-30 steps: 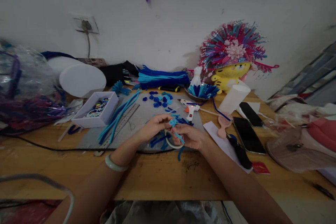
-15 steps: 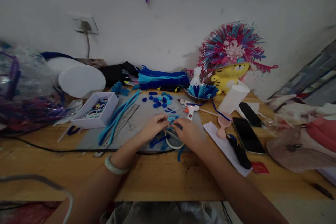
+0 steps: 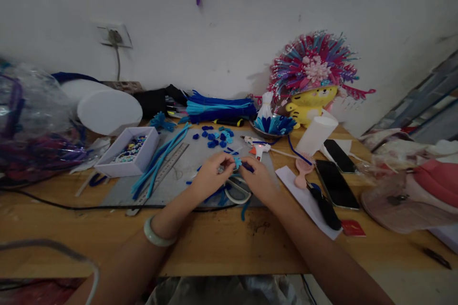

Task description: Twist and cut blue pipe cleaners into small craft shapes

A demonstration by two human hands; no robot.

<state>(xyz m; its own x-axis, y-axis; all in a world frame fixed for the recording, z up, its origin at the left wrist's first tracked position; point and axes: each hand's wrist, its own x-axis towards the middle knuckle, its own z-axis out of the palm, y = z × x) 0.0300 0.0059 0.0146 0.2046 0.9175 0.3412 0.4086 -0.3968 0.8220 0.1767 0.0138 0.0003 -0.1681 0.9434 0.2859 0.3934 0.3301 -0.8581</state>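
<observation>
My left hand (image 3: 209, 176) and my right hand (image 3: 258, 180) meet over a grey mat (image 3: 179, 171) at the table's middle. Both pinch a small light-blue pipe-cleaner piece (image 3: 236, 163) between their fingertips. A pale headband hoop (image 3: 234, 195) lies under my right hand, with dark blue pipe-cleaner bits around it. A pale green bangle (image 3: 154, 234) circles my left wrist. Loose blue pipe-cleaner shapes (image 3: 214, 137) lie farther back on the mat.
A white glue gun (image 3: 257, 147) lies just behind my hands. Long blue pipe cleaners (image 3: 161, 159) and a metal ruler (image 3: 168, 167) lie left, beside a white bead box (image 3: 129, 151). Two phones (image 3: 336, 176), a pink comb (image 3: 302, 170) and a yellow toy with a feathered headdress (image 3: 313, 86) stand right.
My right hand turned palm-down and moved up and left over the hoop. Both hands closed in together on the light-blue piece, a little farther from me.
</observation>
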